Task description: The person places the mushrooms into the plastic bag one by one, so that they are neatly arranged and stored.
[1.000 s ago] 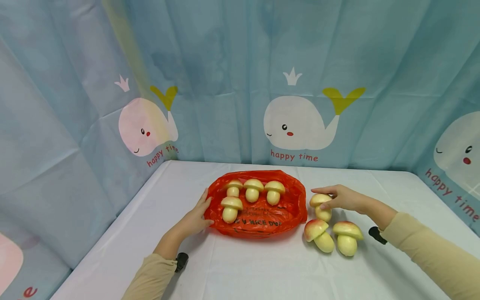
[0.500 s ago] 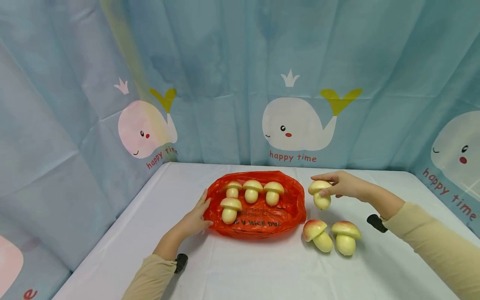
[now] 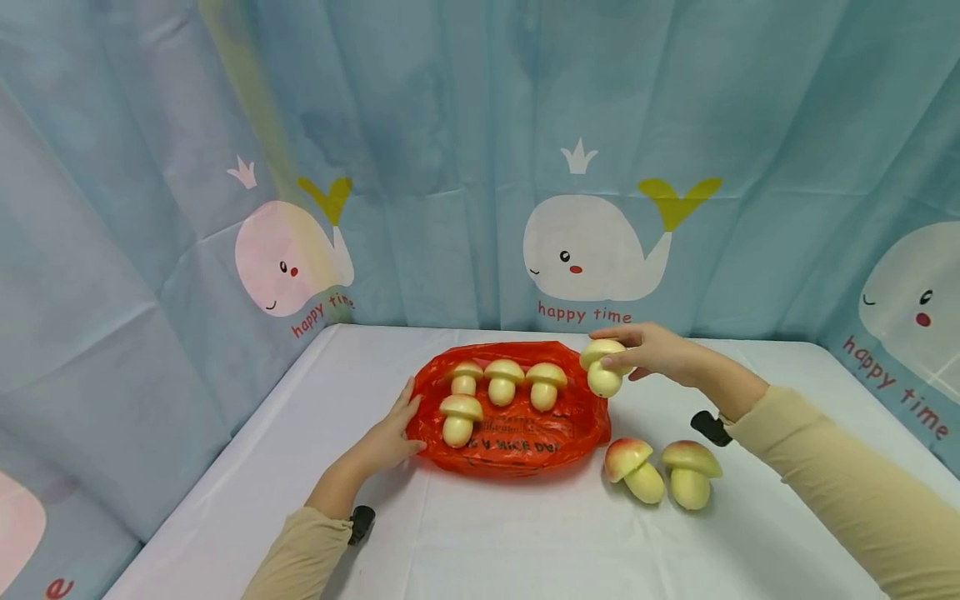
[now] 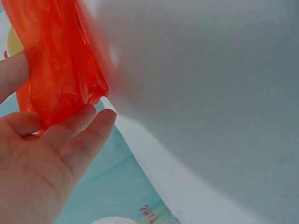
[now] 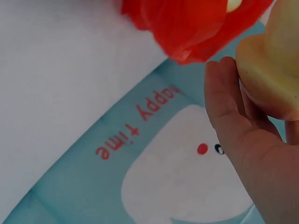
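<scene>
My right hand holds a pale yellow toy mushroom in the air over the right rim of a red plastic bag. In the right wrist view the mushroom's cap sits against the fingers, and part of the mushroom is cut off by the frame. Inside the spread bag lie several more toy mushrooms. My left hand rests against the bag's left side with fingers spread and fairly straight. In the left wrist view those fingers touch the red plastic.
Two mushrooms with reddish caps, a tilted one and an upright one, stand on the white table to the right of the bag. A blue whale-print curtain hangs behind and along the left side.
My right hand has lifted the mushroom off the table and carried it up and left to the bag's right rim. The left hand has stayed at the bag's left side.
</scene>
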Demonstrator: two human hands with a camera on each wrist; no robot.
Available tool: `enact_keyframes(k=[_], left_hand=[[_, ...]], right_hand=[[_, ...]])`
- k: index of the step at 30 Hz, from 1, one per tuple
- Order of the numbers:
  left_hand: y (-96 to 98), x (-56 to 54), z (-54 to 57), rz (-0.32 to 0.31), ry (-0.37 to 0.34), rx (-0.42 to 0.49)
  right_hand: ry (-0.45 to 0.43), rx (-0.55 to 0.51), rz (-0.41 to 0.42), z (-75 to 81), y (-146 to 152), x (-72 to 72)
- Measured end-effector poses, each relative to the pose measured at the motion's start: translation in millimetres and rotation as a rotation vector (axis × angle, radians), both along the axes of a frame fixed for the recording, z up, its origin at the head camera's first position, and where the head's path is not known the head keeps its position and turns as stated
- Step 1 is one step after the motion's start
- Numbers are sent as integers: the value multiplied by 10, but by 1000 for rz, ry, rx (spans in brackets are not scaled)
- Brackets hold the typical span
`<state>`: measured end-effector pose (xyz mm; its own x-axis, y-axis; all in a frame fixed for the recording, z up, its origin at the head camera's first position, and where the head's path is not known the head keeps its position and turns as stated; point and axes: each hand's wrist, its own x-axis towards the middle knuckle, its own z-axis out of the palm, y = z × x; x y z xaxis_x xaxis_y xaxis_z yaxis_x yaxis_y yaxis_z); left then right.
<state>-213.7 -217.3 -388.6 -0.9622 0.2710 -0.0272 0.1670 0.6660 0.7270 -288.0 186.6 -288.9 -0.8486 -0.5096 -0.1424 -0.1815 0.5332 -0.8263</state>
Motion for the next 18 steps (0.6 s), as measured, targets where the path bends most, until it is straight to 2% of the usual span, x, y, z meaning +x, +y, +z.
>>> enact_keyframes(k=[11, 18], left_hand=[[-8, -7, -4, 3, -2, -11], [-17, 1, -9, 6, -3, -18]], right_hand=[[-63, -128, 13, -51, -345, -48], [-123, -171, -54, -149, -654, 30]])
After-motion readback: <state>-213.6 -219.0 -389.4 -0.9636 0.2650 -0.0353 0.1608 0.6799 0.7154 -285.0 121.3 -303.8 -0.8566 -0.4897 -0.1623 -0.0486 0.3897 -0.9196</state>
